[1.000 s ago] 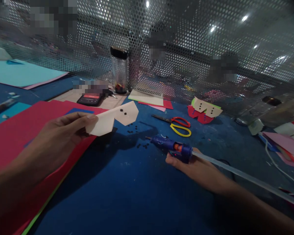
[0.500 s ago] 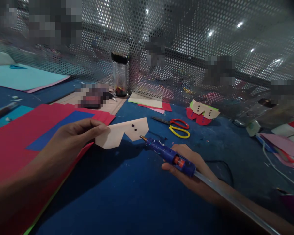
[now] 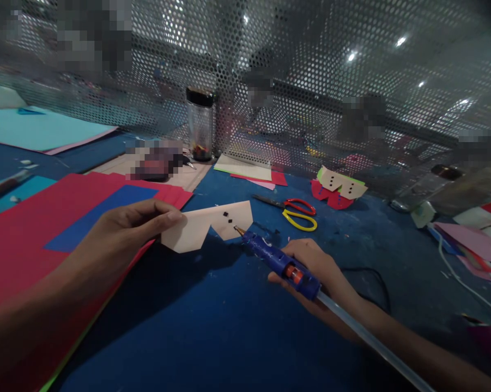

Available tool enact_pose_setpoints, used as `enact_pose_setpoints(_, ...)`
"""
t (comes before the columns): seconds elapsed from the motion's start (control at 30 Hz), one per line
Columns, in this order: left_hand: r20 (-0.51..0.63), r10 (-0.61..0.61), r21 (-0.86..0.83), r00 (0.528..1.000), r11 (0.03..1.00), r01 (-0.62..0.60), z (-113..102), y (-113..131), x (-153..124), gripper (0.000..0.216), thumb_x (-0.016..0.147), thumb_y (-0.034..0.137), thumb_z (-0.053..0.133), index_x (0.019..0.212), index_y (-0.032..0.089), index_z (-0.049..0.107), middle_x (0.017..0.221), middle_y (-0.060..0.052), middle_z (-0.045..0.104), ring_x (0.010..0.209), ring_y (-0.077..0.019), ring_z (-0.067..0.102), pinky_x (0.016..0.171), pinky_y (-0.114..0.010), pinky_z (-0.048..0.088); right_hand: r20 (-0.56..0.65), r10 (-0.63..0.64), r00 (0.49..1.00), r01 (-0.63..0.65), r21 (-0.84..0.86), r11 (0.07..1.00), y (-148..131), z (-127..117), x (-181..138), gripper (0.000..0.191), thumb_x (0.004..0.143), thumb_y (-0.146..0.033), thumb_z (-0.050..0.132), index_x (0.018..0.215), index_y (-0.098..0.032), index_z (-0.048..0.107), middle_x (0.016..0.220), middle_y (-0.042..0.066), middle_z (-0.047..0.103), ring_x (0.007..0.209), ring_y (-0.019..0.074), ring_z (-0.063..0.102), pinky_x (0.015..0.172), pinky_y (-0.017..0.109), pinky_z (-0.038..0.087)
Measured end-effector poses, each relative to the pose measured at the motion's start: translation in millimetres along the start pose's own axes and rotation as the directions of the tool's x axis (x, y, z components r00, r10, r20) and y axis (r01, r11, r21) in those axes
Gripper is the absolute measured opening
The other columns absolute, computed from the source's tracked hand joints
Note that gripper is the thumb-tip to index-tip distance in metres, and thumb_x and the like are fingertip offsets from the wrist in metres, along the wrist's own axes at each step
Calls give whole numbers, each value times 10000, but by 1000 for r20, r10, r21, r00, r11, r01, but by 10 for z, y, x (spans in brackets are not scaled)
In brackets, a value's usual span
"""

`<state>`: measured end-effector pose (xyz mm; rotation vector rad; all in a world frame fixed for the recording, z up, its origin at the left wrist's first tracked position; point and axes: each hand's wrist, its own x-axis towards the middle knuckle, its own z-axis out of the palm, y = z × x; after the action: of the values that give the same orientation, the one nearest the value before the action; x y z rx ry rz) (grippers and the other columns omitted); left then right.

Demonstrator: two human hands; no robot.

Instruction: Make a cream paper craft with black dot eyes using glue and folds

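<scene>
My left hand pinches the left end of a cream paper cutout and holds it above the blue table. Two small black squares sit on the cutout's right half, which has a notch beside it in the lower edge. Wrapped round a blue hot glue gun is my right hand. The gun's nozzle is at the cutout's right half, just below the black squares; whether it touches the paper I cannot tell. A long clear glue stick runs out of the gun's back end.
Scissors with red and yellow handles lie behind the gun. Red sheets cover the left side. A lidded jar stands by the perforated metal screen. Finished-looking dotted cutouts lean at the back right. Paper scraps lie far right.
The cream cutout has shifted slightly right and down in my left hand. The glue gun has tilted a little more steeply, its back end moving left and down.
</scene>
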<state>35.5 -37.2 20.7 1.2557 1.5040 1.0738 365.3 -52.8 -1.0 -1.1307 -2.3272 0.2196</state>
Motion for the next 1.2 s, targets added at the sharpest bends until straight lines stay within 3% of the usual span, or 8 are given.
enact_pose_setpoints(0.13, 14, 3, -14, 1000, 1000, -3, 2, 11, -10, 433, 745, 654, 773, 800, 228, 712, 784, -21, 654, 699, -178, 590, 566, -241, 454, 29, 14, 999, -14, 6, 1000, -71, -57, 13, 154, 875, -205, 736, 957, -252, 614, 904, -7, 723, 847, 193, 650, 789, 320, 473)
enact_pose_setpoints(0.37, 11, 27, -27, 1000, 999, -27, 3, -8, 2, 403, 745, 628, 782, 796, 232, 722, 784, -23, 656, 688, -173, 578, 543, -229, 448, 67, 25, 997, -25, 1, 1000, -98, -77, 18, 205, 860, -142, 733, 971, -246, 596, 936, -3, 721, 877, 195, 651, 813, 325, 471)
enact_pose_setpoints(0.57, 1, 23, -20, 1000, 1000, -23, 13, 28, 3, 381, 729, 608, 786, 768, 236, 716, 758, -14, 642, 660, -160, 551, 517, -214, 422, 27, -20, 999, 21, -19, 1000, -22, -30, -12, 250, 837, -172, 745, 1017, -273, 602, 939, -1, 717, 876, 219, 655, 774, 331, 478)
enact_pose_setpoints(0.8, 7, 29, -10, 1000, 1000, -29, -7, -9, 6, 406, 751, 632, 773, 769, 232, 705, 760, -8, 635, 676, -160, 566, 554, -221, 439, -4, 22, 1000, -22, -9, 1000, -23, -16, -47, 224, 842, -168, 720, 1013, -261, 609, 937, 8, 711, 894, 216, 643, 790, 329, 487)
enact_pose_setpoints(1.2, 10, 14, -16, 1000, 1000, -14, 9, 54, -30, 402, 744, 620, 775, 791, 226, 711, 773, -33, 657, 687, -192, 589, 547, -255, 456, 104, 67, 992, -68, 4, 998, -66, -101, -20, 282, 819, -162, 710, 1066, -286, 657, 985, 16, 727, 913, 241, 665, 761, 347, 527)
